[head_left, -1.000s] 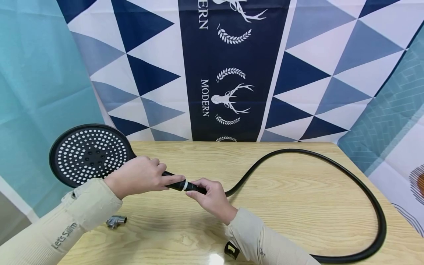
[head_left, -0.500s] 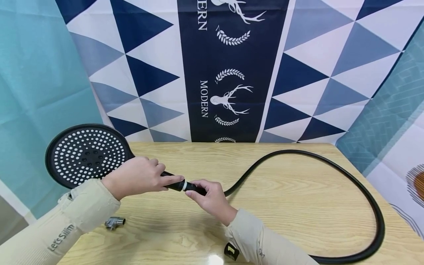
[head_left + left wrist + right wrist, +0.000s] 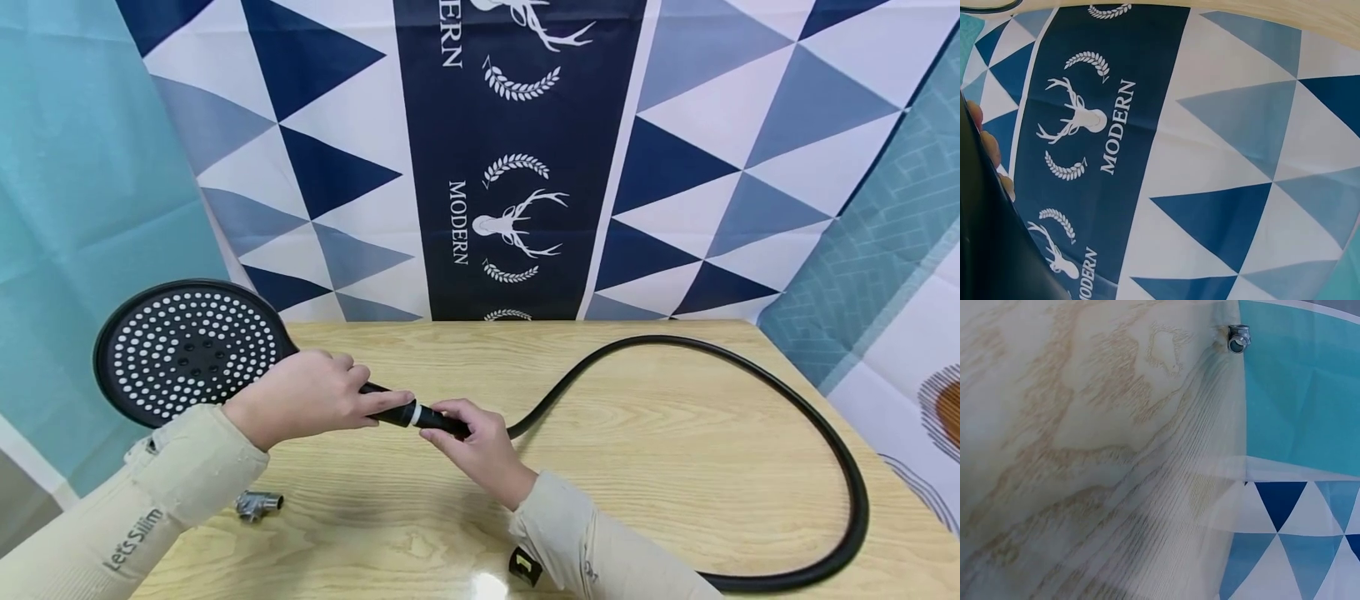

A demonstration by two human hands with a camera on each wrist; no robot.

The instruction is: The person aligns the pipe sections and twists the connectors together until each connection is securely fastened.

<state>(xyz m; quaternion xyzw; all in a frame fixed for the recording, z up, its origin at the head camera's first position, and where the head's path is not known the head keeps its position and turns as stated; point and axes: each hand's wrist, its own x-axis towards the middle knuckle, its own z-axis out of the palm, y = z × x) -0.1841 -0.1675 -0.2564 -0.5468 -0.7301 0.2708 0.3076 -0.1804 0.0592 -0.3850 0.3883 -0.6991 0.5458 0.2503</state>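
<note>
A black piece (image 3: 525, 567) marked 1 lies beside the right sleeve (image 3: 562, 529); a metal fitting (image 3: 259, 505) sits on the counter (image 3: 375, 533) near the left. Over it, the left hand (image 3: 311, 398) curls round the handle (image 3: 397, 415) of the black shower head (image 3: 193, 350), while the right hand (image 3: 476, 442) pinches the hose (image 3: 663, 339) beside a white ring (image 3: 416, 415). Patterned cloth (image 3: 517, 125) hangs behind.
</note>
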